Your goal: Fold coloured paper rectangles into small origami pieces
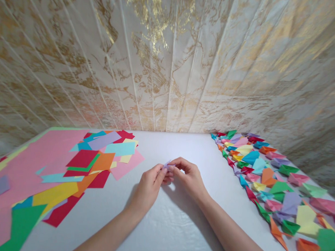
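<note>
No readable texts, labels, brands, numbers or signs appear on anything in view.

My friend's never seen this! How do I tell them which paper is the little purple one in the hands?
Find the white table, then look between the flat papers and the folded shapes. There the left hand and right hand meet around the purple paper. Other purple pieces lie on the table, but only this one is held.
</note>
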Demonstrator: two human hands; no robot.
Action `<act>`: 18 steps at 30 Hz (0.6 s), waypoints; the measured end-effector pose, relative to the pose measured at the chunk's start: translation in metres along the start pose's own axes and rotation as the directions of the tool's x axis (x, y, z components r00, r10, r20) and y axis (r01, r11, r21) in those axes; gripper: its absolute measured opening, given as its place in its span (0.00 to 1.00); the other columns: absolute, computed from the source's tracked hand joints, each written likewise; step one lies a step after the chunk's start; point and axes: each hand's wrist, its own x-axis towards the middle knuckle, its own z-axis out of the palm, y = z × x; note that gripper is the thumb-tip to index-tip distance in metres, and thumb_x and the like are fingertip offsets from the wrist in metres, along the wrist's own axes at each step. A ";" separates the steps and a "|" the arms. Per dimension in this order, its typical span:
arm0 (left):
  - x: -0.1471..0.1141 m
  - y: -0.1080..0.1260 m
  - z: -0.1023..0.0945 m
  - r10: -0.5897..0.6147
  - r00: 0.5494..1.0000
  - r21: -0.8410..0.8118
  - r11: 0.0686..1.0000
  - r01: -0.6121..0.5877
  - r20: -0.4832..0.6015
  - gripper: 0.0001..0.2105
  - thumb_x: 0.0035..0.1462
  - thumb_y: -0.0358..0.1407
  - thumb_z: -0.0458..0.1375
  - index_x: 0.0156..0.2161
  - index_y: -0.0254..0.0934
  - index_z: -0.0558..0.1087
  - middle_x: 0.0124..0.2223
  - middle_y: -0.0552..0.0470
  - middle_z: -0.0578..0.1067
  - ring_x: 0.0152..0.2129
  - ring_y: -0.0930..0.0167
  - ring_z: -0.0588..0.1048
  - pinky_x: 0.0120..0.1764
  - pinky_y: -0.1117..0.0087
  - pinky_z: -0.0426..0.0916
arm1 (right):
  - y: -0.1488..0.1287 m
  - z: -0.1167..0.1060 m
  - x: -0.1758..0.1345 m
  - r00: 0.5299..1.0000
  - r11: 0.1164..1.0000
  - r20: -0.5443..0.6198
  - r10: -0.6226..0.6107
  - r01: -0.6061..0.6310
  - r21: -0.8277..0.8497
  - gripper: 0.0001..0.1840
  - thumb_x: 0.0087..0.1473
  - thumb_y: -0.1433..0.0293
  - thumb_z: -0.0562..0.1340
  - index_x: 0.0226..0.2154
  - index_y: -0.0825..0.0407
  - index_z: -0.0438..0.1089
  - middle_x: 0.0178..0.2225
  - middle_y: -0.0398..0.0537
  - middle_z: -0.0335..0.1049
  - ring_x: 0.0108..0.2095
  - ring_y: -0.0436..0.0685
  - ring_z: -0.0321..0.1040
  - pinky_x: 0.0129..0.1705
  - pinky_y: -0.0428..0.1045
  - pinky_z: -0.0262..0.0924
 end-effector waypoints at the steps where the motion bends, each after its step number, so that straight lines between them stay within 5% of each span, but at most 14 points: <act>1: 0.000 0.000 0.000 0.006 1.000 0.003 1.000 -0.006 0.000 0.15 0.63 0.47 0.54 0.37 0.36 0.73 0.36 0.47 0.81 0.35 0.63 0.80 0.39 0.66 0.74 | 0.002 0.000 0.001 1.000 1.000 0.001 0.012 -0.012 0.022 0.08 0.50 0.64 0.66 0.31 0.50 0.78 0.31 0.48 0.77 0.32 0.56 0.68 0.39 0.53 0.61; 18: 0.000 -0.004 -0.001 0.043 0.999 0.033 0.999 -0.042 -0.030 0.15 0.65 0.46 0.52 0.38 0.37 0.74 0.37 0.47 0.82 0.34 0.64 0.80 0.38 0.66 0.75 | 0.010 -0.001 0.004 0.999 0.982 0.004 0.039 -0.039 0.187 0.08 0.46 0.63 0.71 0.29 0.49 0.79 0.30 0.47 0.78 0.31 0.55 0.69 0.39 0.53 0.62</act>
